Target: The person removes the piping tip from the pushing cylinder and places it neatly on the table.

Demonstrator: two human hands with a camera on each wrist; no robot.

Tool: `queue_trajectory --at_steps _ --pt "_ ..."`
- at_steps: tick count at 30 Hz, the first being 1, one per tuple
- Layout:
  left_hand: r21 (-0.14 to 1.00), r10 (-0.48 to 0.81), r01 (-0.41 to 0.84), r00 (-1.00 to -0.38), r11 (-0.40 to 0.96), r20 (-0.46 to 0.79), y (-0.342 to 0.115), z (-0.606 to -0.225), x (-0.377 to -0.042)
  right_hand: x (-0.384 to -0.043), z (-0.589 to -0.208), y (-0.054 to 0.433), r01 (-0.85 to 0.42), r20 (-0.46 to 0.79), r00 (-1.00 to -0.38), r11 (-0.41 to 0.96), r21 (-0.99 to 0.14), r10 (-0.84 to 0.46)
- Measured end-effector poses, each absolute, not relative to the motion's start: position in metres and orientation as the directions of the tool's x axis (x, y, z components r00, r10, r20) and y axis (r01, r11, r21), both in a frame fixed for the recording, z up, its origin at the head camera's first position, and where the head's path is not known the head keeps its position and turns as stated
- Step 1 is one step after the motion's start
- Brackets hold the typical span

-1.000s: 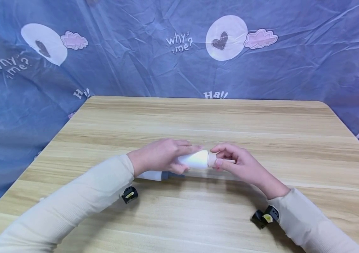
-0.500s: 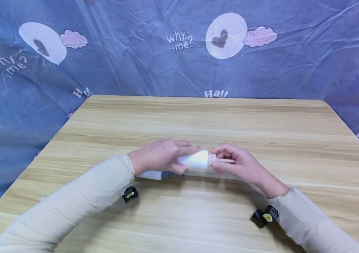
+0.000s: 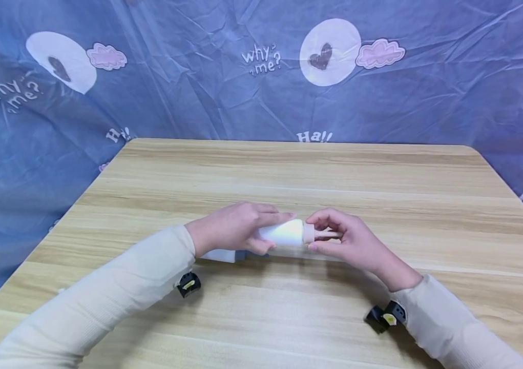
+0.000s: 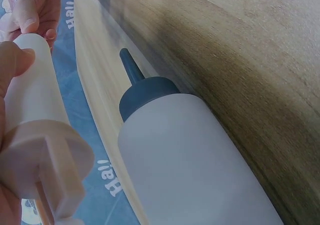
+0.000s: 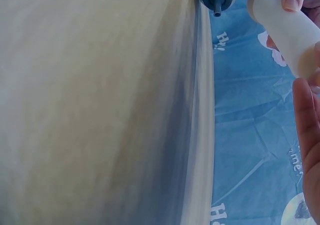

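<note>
My left hand [image 3: 238, 228] grips a white squeeze bottle [image 3: 284, 232] lying sideways, its pale pink cap [image 3: 308, 233] and thin spout [image 3: 328, 234] pointing right. At that end, the thumb and fingertips of my right hand [image 3: 346, 238] pinch the cap, with the spout between the fingers. In the left wrist view a beige end piece [image 4: 45, 160] with a raised bar shows on the near end of the held bottle. Beneath my left hand a second white squeeze bottle [image 4: 185, 155] lies on its side, with a dark blue-grey nozzle cap [image 4: 147, 92].
Both bottles are over a wood-grain table [image 3: 261, 318]. A blue printed cloth [image 3: 187, 72] hangs behind it and at its sides. Small black cameras [image 3: 189, 284] sit at both wrists.
My right thumb and fingers have shifted round the cap, and more of the cap and spout now shows. The left hand and both bottles stay in place.
</note>
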State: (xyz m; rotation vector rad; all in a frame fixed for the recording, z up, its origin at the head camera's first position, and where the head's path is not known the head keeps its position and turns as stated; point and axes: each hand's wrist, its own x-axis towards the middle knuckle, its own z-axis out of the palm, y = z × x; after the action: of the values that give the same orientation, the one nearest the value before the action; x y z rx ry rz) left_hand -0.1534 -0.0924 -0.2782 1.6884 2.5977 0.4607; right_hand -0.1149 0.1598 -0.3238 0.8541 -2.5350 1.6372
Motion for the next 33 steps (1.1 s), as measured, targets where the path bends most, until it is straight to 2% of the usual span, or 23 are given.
queue_trajectory --at_steps 11,26,30,33 --pt "0.279 0.892 0.887 -0.421 0.368 0.164 -0.0909 -0.2781 -0.1546 -0.1142 -0.3247 0.1606 -0.569 0.419 -0.798 0.311 -0.761 -0.434" --pt "0.273 0.893 0.896 -0.409 0.352 0.191 -0.0905 -0.2782 -0.1556 -0.1151 -0.3266 0.1601 -0.630 0.505 -0.749 0.222 -0.745 -0.429" --pt "0.290 0.891 0.889 -0.416 0.355 0.184 -0.0905 -0.2779 -0.1558 -0.1152 -0.3266 0.1595 -0.615 0.498 -0.760 0.213 -0.759 -0.418" --pt "0.293 0.890 0.888 -0.416 0.354 0.186 -0.0912 -0.2782 -0.1559 -0.1152 -0.3261 0.1603 -0.552 0.437 -0.803 0.230 -0.801 -0.406"
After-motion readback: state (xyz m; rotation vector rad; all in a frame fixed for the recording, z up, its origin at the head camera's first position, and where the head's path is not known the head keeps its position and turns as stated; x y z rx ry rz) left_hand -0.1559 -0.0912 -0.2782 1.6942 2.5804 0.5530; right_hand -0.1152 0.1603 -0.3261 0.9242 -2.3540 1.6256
